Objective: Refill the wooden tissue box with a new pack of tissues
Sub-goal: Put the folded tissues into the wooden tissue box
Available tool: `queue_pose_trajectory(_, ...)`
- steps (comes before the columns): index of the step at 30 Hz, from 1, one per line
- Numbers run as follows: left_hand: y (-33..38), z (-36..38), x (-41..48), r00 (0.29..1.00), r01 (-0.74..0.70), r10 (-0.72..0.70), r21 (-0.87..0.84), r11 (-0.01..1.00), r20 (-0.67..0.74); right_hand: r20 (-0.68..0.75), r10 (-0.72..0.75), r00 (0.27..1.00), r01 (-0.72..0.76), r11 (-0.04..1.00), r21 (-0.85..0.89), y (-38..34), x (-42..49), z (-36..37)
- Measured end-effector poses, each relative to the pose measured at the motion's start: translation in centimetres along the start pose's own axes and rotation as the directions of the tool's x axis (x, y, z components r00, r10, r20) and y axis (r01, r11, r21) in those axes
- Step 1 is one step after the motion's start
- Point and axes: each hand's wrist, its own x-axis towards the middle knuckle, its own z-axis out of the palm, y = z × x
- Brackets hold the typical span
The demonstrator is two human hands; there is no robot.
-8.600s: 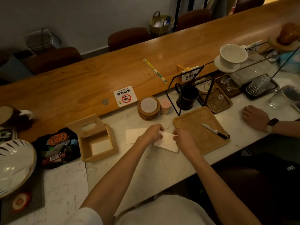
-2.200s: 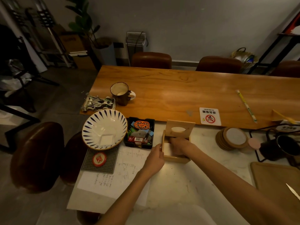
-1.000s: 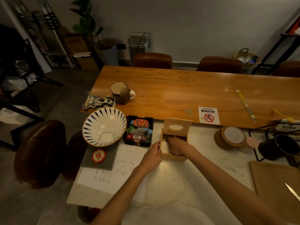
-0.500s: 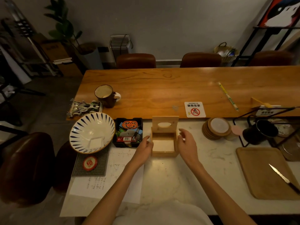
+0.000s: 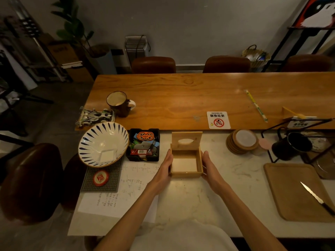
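Observation:
The wooden tissue box [image 5: 186, 173] stands on the marble counter in front of me, its hinged lid [image 5: 186, 140] with an oval slot raised upright at the back. White tissues [image 5: 184, 164] lie flat inside it. My left hand [image 5: 165, 164] lies flat against the box's left wall, fingers straight. Against the right wall rests my right hand [image 5: 208, 164], fingers also straight. Neither hand holds anything.
A black tray of small packets [image 5: 143, 144] and a striped bowl [image 5: 103, 144] stand left of the box, with a paper sheet [image 5: 125, 187] below. Coasters [image 5: 243, 141], a black mug [image 5: 291, 146] and a wooden board with a knife [image 5: 317, 198] sit to the right.
My right hand came out of the box, where it pressed the tissues down. Both hands now lie against the box's sides, and the box sits squarely in front of me.

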Motion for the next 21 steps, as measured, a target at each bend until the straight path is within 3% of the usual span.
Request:
queue_pose_trajectory(4, 0.3, 0.1, -0.2, 0.999, -0.032, 0.034, 0.036, 0.999, -0.036, 0.014, 0.031, 0.999, -0.031, 0.999, 0.038, 0.3, 0.3, -0.2)
queue_pose_trajectory(9, 0.3, 1.6, -1.4, 0.995, -0.093, 0.096, 0.224, 0.97, -0.002, 0.018, -0.032, 0.999, 0.031, 0.999, 0.02, 1.7, 0.0, 0.5)
queue_pose_trajectory(11, 0.0, 1.7, -1.8, 0.994, -0.103, 0.107, 0.252, 0.962, 0.0, 0.013, -0.059, 0.998, 0.06, 0.995, -0.075, 2.5, 0.1, 0.1)
queue_pose_trajectory(13, -1.2, 1.5, -2.1, 0.983, -0.128, 0.167, 0.38, 0.916, -0.071, -0.08, -0.102, 0.992, 0.079, 0.963, -0.256, 3.8, 0.1, -0.7)
queue_pose_trajectory(15, -4.1, 1.2, -3.3, 0.954, -0.077, 0.25, 0.67, 0.739, -0.167, -0.179, -0.161, 0.971, 0.043, 0.847, -0.53, 6.3, -0.9, -1.6)
queue_pose_trajectory(17, -7.8, 1.2, -5.9, 0.919, 0.049, 0.329, 0.89, 0.452, -0.218, -0.263, -0.134, 0.955, -0.123, 0.631, -0.766, 10.1, -2.9, -2.2)
queue_pose_trajectory(19, -12.0, 1.7, -8.7, 0.918, 0.116, 0.349, 0.97, 0.212, -0.186, -0.287, -0.101, 0.952, -0.212, 0.456, -0.864, 14.5, -5.3, -2.8)
queue_pose_trajectory(21, -15.4, 2.3, -10.4, 0.925, 0.165, 0.335, 0.984, 0.067, -0.178, -0.256, -0.126, 0.958, -0.195, 0.365, -0.91, 17.6, -7.2, -3.4)
